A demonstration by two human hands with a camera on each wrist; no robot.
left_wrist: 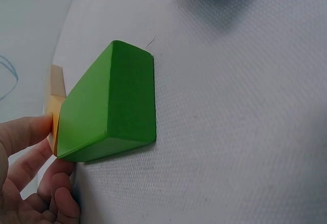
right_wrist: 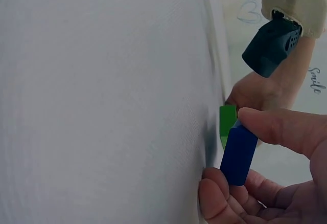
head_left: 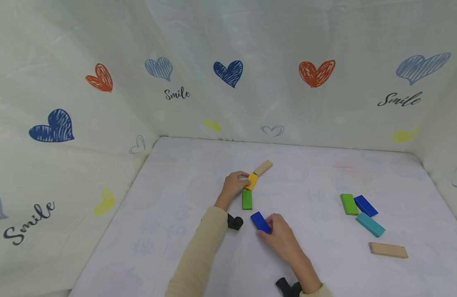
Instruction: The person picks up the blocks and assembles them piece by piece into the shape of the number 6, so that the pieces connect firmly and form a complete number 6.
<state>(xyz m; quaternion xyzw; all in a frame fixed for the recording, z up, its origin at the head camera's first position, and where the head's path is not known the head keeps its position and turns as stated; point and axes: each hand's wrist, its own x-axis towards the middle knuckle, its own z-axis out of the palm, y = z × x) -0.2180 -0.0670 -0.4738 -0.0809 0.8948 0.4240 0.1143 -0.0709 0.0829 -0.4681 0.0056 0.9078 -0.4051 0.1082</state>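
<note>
My left hand (head_left: 234, 184) pinches the yellow block (head_left: 252, 181) between thumb and fingers. That block lies in a bent row, with a plain wooden block (head_left: 263, 167) at its far end and a green block (head_left: 247, 199) at its near end. In the left wrist view the green block (left_wrist: 107, 106) fills the middle, close to the fingers. My right hand (head_left: 282, 237) holds a blue block (head_left: 260, 222) between thumb and fingers, just nearer to me than the green one. The right wrist view has this blue block (right_wrist: 239, 156) raised off the cloth, tilted.
On the right lie a second green block (head_left: 349, 204), another blue block (head_left: 366, 206), a teal block (head_left: 370, 225) and a plain wooden block (head_left: 388, 250). A white cloth (head_left: 176, 173) covers the table. Behind it hangs a curtain (head_left: 269, 37) printed with hearts.
</note>
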